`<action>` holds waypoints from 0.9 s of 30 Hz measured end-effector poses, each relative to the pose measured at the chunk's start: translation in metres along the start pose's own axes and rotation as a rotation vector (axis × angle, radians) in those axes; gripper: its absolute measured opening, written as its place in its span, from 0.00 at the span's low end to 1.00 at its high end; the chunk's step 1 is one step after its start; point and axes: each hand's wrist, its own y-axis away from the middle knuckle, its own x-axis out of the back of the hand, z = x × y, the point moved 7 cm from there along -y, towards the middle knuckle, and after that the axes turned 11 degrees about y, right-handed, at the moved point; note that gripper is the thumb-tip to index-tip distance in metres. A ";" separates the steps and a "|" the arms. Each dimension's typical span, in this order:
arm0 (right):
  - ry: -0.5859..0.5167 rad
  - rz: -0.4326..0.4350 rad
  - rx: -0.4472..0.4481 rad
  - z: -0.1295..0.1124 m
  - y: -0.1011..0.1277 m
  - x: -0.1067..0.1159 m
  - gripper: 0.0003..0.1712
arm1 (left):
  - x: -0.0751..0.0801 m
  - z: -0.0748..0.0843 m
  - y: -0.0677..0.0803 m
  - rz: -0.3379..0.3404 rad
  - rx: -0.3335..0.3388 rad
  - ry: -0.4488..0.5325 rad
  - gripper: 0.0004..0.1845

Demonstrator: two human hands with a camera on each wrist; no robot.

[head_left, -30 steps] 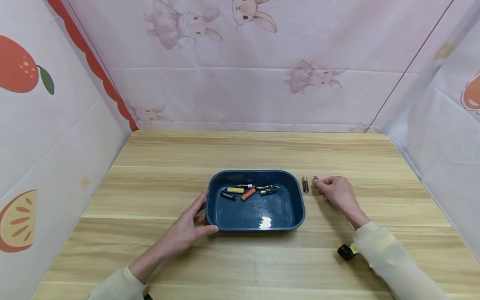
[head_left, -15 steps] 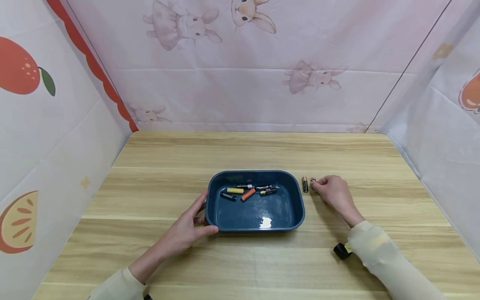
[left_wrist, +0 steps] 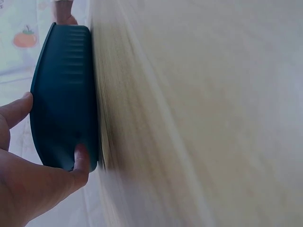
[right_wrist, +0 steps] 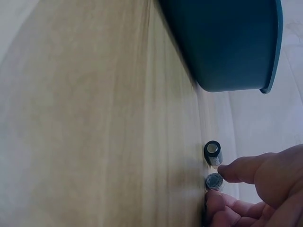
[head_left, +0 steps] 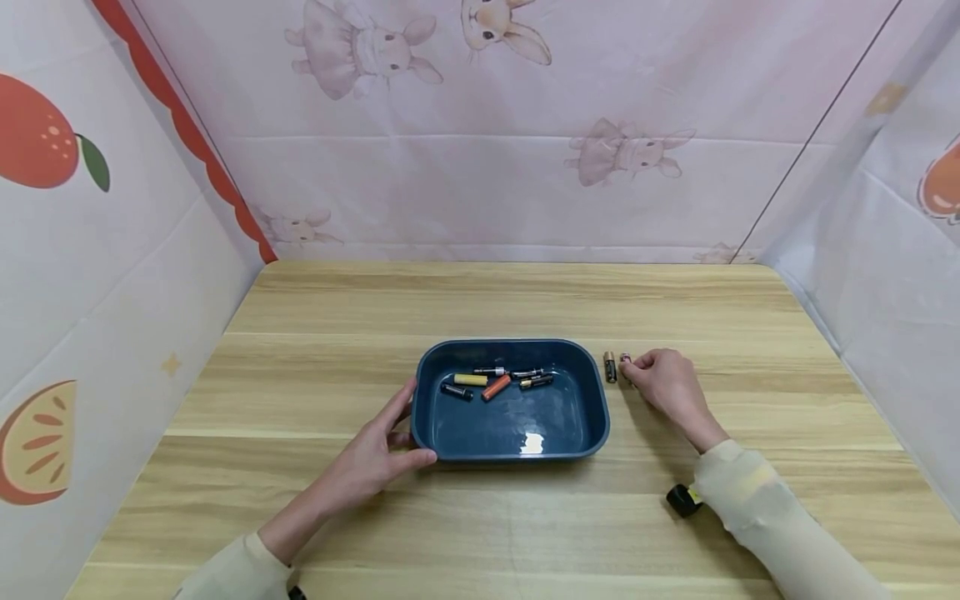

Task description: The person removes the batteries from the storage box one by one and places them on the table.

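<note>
Head view: the right hand (head_left: 667, 385) sits right of centre in the frame, on the table (head_left: 315, 358), its fingertips curled around a small battery (head_left: 626, 361) that lies on the wood. In the right wrist view the same battery (right_wrist: 214, 181) shows end-on at the lower right of the frame, pinched between thumb and forefinger (right_wrist: 236, 172), still resting on the table. Its long axis runs toward the top of the head frame, away from the person. A second battery (head_left: 611, 367) lies just left of it, parallel, between it and the tray (head_left: 600, 417); the fingers do not touch this one. In the wrist frame it (right_wrist: 213, 151) sits just above the pinched one.

The tray is dark blue and stands at the middle of the head frame. The left hand (head_left: 375, 454) grips its lower left corner, thumb along the near rim and fingers up the left wall; the left wrist view shows the thumb (left_wrist: 81, 158) pressed on the tray (left_wrist: 61, 94) wall.

Inside the tray, along its upper part, lie six batteries: a yellow one (head_left: 470, 380), a black one (head_left: 456, 392), an orange one (head_left: 496, 387) tilted up to the right, and three dark ones (head_left: 525, 377), most lying roughly left to right. That makes eight batteries in all, two outside the tray.
</note>
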 end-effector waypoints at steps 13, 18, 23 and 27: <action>0.001 -0.022 -0.007 0.001 0.001 -0.001 0.20 | 0.001 0.001 0.000 -0.006 -0.006 -0.008 0.54; -0.011 -0.029 -0.008 0.002 0.002 -0.001 0.20 | 0.001 0.001 0.000 0.000 0.001 -0.021 0.54; -0.022 -0.028 -0.002 0.002 0.003 0.000 0.20 | 0.002 0.001 -0.001 -0.011 -0.003 -0.025 0.53; -0.039 -0.045 -0.011 0.003 0.003 -0.001 0.20 | 0.002 0.002 -0.001 -0.020 -0.006 -0.023 0.53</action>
